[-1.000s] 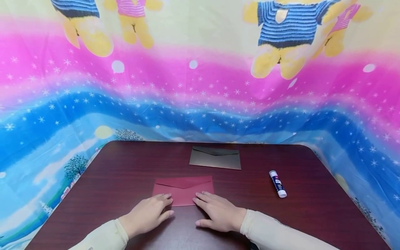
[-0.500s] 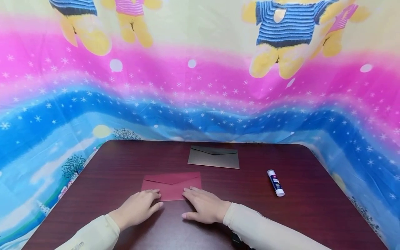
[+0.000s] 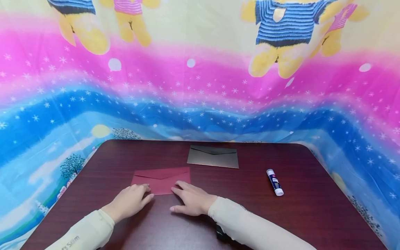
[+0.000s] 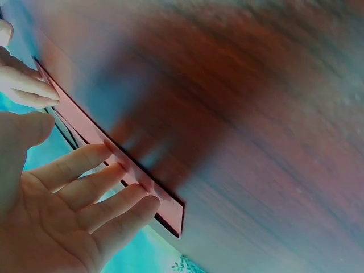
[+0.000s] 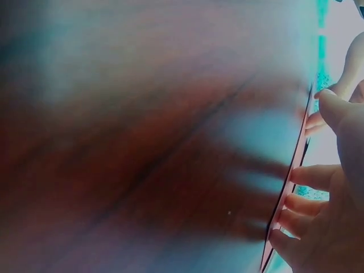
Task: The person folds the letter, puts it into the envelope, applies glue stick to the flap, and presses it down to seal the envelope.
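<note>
A red envelope [image 3: 161, 183] with its pointed flap folded down lies flat on the dark wooden table, left of the middle. My left hand [image 3: 127, 200] rests its fingertips on the envelope's near left part. On the near right part lie the fingertips of my right hand [image 3: 193, 199]. In the left wrist view, the fingers [image 4: 108, 193] are nearly straight and touch the red envelope [image 4: 131, 165] from above. The right wrist view has the fingertips [image 5: 293, 213] spread along the envelope's edge [image 5: 296, 156]. Both thumbs stay off the envelope, near the table.
A dark grey-brown envelope [image 3: 212, 158] lies behind, near the table's far edge. On the right lies a glue stick [image 3: 274, 182], white with a blue label. A patterned cloth [image 3: 200, 86] hangs around the table [image 3: 297, 215].
Both hands have slid the red envelope left and slightly away across the table, their fingertips staying on it. The dark envelope and glue stick keep their places; the head view has shifted slightly.
</note>
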A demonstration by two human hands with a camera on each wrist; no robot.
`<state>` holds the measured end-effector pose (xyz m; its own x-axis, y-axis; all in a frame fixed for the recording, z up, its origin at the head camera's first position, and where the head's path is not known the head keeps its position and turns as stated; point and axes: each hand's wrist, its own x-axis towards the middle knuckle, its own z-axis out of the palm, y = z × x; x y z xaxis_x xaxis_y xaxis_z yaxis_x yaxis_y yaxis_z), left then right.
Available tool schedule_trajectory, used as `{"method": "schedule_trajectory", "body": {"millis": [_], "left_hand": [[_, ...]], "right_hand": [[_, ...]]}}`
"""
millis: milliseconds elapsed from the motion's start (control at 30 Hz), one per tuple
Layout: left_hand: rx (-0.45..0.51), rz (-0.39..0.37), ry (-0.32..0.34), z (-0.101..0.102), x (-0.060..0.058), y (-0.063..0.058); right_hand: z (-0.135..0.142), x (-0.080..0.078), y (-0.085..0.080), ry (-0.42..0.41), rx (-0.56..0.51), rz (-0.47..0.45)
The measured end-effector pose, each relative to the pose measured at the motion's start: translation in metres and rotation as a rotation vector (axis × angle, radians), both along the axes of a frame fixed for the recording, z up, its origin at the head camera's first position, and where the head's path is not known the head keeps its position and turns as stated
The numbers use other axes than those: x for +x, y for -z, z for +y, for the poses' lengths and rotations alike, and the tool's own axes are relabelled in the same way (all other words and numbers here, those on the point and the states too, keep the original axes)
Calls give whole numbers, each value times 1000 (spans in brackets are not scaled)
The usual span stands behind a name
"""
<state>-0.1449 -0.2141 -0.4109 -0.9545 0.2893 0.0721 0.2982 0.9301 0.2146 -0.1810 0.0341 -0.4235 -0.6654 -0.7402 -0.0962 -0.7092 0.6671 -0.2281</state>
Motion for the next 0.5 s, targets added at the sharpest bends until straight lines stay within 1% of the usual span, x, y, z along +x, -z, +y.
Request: {"method": "schedule_trajectory", "body": {"millis": [100, 267, 367, 500], "left_hand": [[-9, -7, -9, -3, -2, -1], [-34, -20, -27, -6, -5, 0], [-50, -11, -25, -7, -8, 1], [-67, 3, -33, -9, -12, 1]], "right_hand": [[-5, -3, 0, -3, 2, 4], [-11, -10, -2, 17, 14, -38], [-15, -15, -3, 37, 8, -68], [-20, -20, -3, 62, -11, -84]]}}
